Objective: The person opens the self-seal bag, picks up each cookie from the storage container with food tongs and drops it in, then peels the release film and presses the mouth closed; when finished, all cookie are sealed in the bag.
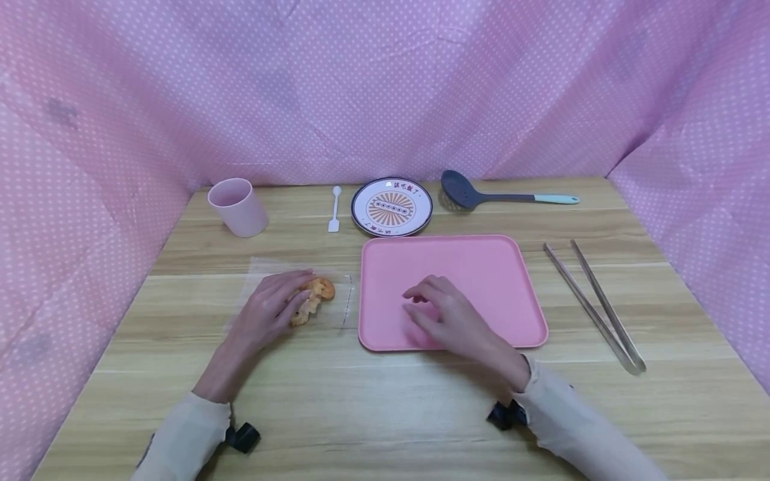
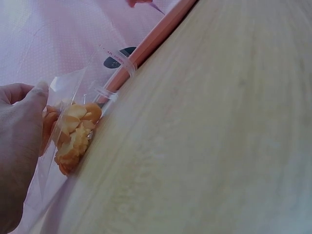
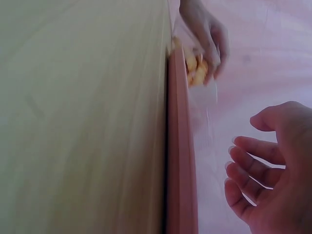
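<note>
A clear plastic bag (image 1: 340, 300) with golden-brown cookies (image 1: 313, 297) in it lies left of the pink tray. My left hand (image 1: 273, 304) grips the bag at the cookies, with the fingers over the far side and the thumb nearer me. Up close in the left wrist view, the thumb presses the film beside the cookies (image 2: 75, 134), and the clear seal strip (image 2: 114, 58) stands toward the tray. Over the pink tray (image 1: 481, 267) hovers my right hand (image 1: 448, 317), its fingers loosely bent and apart from the thumb, holding nothing, as the right wrist view also shows.
Along the back stand a pink cup (image 1: 243, 210), a small white spoon (image 1: 335, 208), a patterned plate (image 1: 392, 207) and a dark skimmer (image 1: 499, 196) with a mint handle end. Metal tongs (image 1: 595, 300) lie right of the tray. Pink dotted cloth (image 1: 385, 87) hangs around the wooden table.
</note>
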